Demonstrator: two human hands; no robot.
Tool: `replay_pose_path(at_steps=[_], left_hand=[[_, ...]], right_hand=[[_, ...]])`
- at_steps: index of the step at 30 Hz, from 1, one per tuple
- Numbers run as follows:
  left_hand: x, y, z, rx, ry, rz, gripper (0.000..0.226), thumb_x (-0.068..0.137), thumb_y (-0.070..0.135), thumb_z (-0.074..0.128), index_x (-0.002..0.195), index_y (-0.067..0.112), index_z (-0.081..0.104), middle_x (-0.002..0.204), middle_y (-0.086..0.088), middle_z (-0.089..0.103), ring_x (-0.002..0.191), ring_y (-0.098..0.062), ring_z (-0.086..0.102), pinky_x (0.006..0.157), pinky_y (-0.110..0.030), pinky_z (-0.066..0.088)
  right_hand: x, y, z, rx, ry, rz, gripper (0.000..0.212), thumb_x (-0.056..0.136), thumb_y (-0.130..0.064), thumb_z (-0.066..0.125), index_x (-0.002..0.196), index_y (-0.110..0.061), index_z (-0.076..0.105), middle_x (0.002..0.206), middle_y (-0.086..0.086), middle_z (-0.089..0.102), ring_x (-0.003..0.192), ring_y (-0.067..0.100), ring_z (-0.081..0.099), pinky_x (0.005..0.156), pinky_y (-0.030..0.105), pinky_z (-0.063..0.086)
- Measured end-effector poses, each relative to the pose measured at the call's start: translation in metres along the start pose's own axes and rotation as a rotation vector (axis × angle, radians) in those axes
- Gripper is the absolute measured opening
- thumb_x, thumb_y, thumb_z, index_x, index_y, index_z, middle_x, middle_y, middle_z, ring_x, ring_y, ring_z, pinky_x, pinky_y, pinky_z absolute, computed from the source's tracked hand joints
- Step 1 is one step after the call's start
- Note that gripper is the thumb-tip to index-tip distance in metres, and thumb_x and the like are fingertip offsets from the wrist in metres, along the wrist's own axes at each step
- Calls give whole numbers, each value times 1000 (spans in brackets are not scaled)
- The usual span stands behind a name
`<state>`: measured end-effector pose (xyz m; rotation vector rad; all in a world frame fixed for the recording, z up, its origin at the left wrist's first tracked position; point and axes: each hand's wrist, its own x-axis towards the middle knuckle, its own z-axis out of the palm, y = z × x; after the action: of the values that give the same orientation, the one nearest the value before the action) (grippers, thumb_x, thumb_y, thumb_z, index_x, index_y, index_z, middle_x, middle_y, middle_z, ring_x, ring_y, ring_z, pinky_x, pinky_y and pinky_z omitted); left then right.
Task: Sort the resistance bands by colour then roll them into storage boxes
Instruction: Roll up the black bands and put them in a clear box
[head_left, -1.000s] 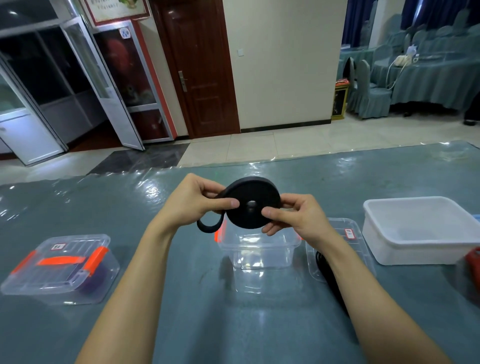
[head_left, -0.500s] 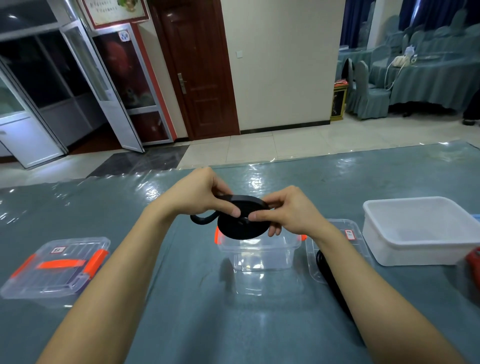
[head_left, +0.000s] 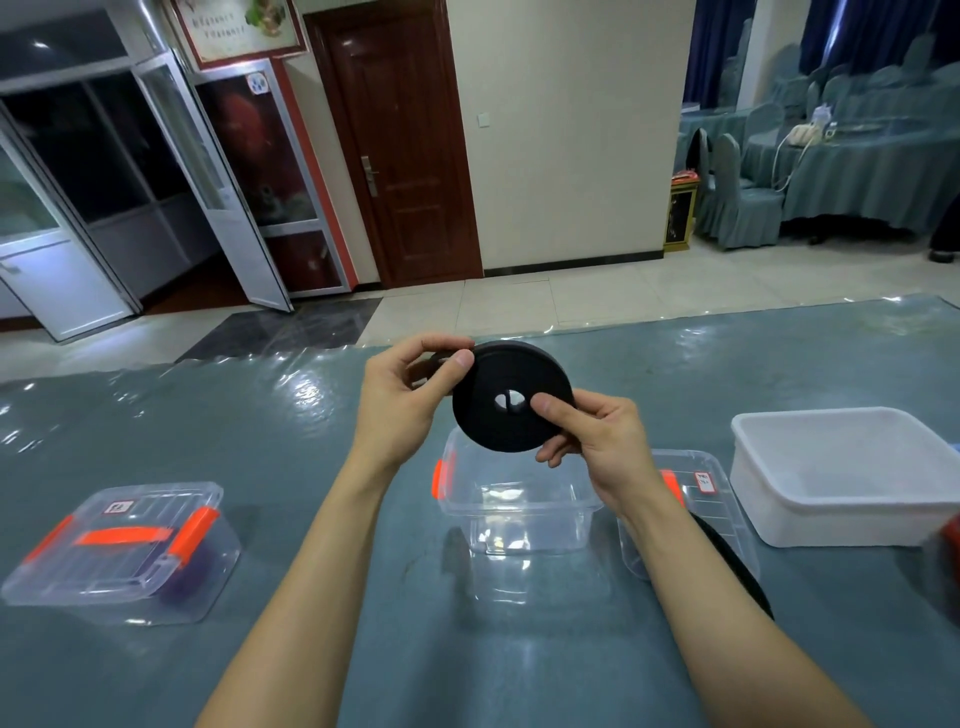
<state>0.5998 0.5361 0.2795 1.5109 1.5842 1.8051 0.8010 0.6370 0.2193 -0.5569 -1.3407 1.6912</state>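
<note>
Fingers of my right hand pinch the black rolled resistance band, thumb on the near face just beside the centre hole, the rest curled behind it. My left hand holds the loose tail end at the roll's upper left edge, thumb pressed over it. Both hands are closed on the band.

From the head view, the roll hangs in the air above the clear open storage box, which stands on the grey-green counter right in front of me. I hold the roll like a wheel on edge, its flat face turned toward me and leaning a little back. Its axis, through the hole, runs from me away across the counter, and the tail leaves toward my left.

I judge the rolling to be almost done. Next, the tail must be tucked flat against the roll. Then the roll has to tip face-down and go into the box without springing loose.

A closed clear box with orange latches sits to the left, something purple inside. The clear lid lies to the right, then a white plastic tub. Another black band shows partly under my right forearm.
</note>
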Motion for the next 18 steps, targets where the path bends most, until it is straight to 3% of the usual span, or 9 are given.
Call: replay_pose_path(at_steps=[3,6,11,15,18], left_hand=[[-5,-5,7,-92,98,-11,12,98,10,80,102,19,72,102,-4,81,95,-19,77,84,-36,64],[-11,-10,7,-122,117,-35,11,100,11,78,108,17,77,106,-2,81,100,-19,78,87,-36,66],[-23,-19,5,-150,-9,-132,48,97,5,81,138,29,71,118,-11,73,92,-21,77,84,-34,66],[-25,-30,-5,-144,10,-173,55,93,0,82,137,33,73,112,-10,74,83,-20,77,77,-31,65],[-25,-40,-18,-141,-9,-228,53,94,2,83,134,35,75,106,-4,75,83,-21,80,76,-35,67]], right_hand=[[-1,6,4,44,38,3,29,76,-36,96,91,-13,87,83,18,80,52,25,73,48,26,54],[-1,11,10,100,84,19,35,72,-40,96,92,-13,87,83,17,79,52,24,73,48,25,53],[-5,22,25,213,145,40,34,71,-43,92,92,-16,87,85,12,79,51,19,69,49,25,52],[-11,40,43,255,208,107,29,74,-39,90,91,-16,88,88,15,79,53,19,68,50,25,52],[-14,54,54,256,232,147,37,76,-38,88,101,-10,85,91,17,79,54,19,69,50,24,53]])
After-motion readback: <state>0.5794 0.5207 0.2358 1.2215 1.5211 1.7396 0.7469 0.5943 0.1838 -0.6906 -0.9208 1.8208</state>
